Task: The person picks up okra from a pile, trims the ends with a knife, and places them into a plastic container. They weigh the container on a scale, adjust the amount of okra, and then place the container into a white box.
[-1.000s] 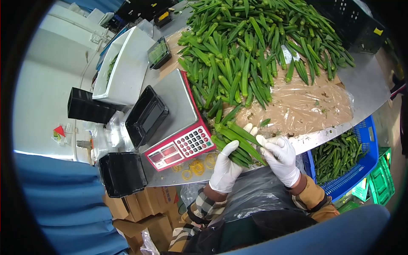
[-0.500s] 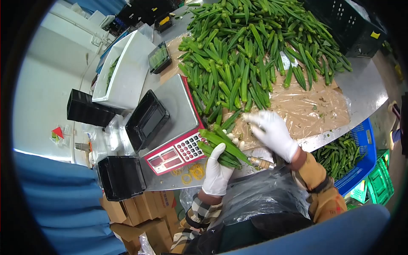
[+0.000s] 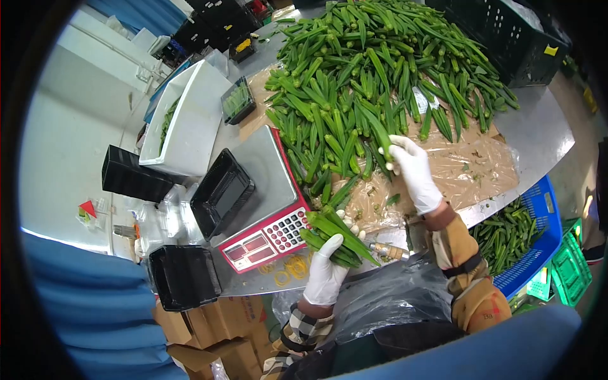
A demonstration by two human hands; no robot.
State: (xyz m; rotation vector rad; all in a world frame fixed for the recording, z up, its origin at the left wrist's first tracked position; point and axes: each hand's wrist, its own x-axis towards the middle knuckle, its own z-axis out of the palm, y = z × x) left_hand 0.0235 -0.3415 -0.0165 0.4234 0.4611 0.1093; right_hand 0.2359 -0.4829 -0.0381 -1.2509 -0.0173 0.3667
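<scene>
Both hands wear white gloves. My left hand [image 3: 327, 272] is closed round a small bunch of okra [image 3: 339, 235] just right of the scale's keypad. A single long okra pod [image 3: 377, 128] is pinched in my right hand [image 3: 413, 170], at the near edge of a large okra pile [image 3: 354, 69]. Beneath my right hand lies brown cardboard under clear plastic [image 3: 468, 168] with green scraps on it. A knife with a pale handle [image 3: 388, 251] rests near the table's front edge, its blade only partly visible.
A red and silver scale [image 3: 266, 183] holds a black tray [image 3: 221, 193]. Yellow rubber bands [image 3: 292, 269] lie by its front. Black trays [image 3: 183, 277] are stacked at left, near a white foam box [image 3: 190, 120]. A blue basket of okra [image 3: 550, 202] stands right; a dark crate [image 3: 500, 47] sits behind.
My right hand has moved up and away from the left hand to the pile, and now holds an okra pod. My left hand keeps its bunch. The view has shifted slightly.
</scene>
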